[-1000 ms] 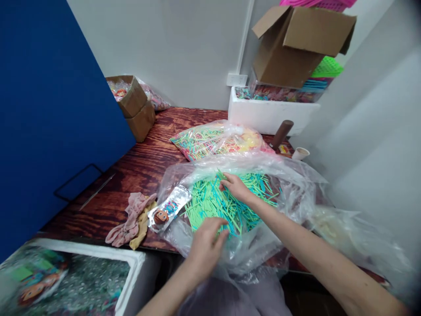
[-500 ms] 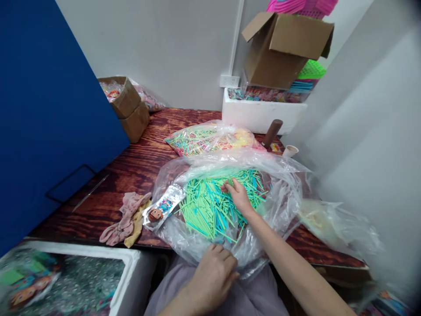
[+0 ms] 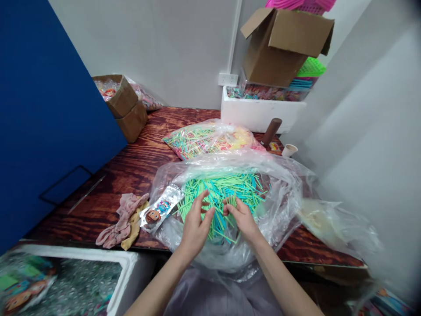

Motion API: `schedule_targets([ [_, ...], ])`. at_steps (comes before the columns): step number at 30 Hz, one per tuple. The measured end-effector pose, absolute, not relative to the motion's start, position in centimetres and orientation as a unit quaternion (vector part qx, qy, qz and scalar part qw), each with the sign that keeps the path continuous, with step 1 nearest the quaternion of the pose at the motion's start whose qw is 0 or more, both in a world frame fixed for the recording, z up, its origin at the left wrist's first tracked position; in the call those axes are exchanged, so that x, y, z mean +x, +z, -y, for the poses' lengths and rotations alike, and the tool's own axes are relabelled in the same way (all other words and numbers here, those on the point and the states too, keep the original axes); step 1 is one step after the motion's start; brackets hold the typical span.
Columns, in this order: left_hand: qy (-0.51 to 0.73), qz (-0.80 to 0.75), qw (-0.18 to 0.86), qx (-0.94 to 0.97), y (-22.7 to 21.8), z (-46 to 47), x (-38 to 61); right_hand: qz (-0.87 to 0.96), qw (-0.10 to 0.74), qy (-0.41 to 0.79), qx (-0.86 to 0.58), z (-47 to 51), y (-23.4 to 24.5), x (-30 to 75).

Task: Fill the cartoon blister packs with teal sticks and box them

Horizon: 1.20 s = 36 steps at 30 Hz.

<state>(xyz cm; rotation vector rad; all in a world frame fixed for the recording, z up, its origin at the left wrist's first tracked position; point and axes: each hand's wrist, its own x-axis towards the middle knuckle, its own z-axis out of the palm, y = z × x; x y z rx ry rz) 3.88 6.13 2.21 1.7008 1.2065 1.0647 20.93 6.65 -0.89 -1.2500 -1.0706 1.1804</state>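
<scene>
A clear plastic bag (image 3: 284,197) lies spread open on the table, with a heap of thin green and blue sticks (image 3: 241,184) inside. My right hand (image 3: 242,218) is closed over the heap, pinching a small bunch of green sticks (image 3: 232,200) between thumb and fingers. To its left, my left hand (image 3: 194,223) hovers at the near side of the heap, fingers apart and thumb out, holding nothing that I can see. A silver packet (image 3: 162,207) printed with a cartoon face rests at the bag's left edge.
Pink and yellow cloth pieces (image 3: 122,217) lie left of the packet. Behind is a filled bag of multicoloured sticks (image 3: 194,140). A brown cylinder (image 3: 271,131) and a paper cup (image 3: 290,150) stand back right. A white foam box (image 3: 128,267) sits low left, a blue panel (image 3: 59,123) above.
My left hand has moved up from the bag's near edge to the heap and opened. My right hand has come back slightly towards me, and green sticks show in its fingers.
</scene>
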Motion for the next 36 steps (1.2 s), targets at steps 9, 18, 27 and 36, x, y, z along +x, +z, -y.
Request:
schedule_targets([
  [9,0.248,-0.25,0.224,0.909,-0.7,-4.8,10.1,0.457,0.562,0.41,-0.554,-1.1,-6.1,21.9],
  [18,0.16,-0.267,0.175,0.934,0.2,-3.3,7.5,0.536,0.551,0.386,-0.51,1.0,-7.2,21.5],
  [27,0.245,-0.362,0.188,0.879,0.3,-3.4,4.0,0.518,0.505,0.368,-0.585,-0.5,-3.9,21.1],
  [36,0.328,-0.618,0.039,0.713,-1.5,-8.6,-8.3,0.656,0.32,0.264,-0.631,-7.4,-0.8,15.7],
])
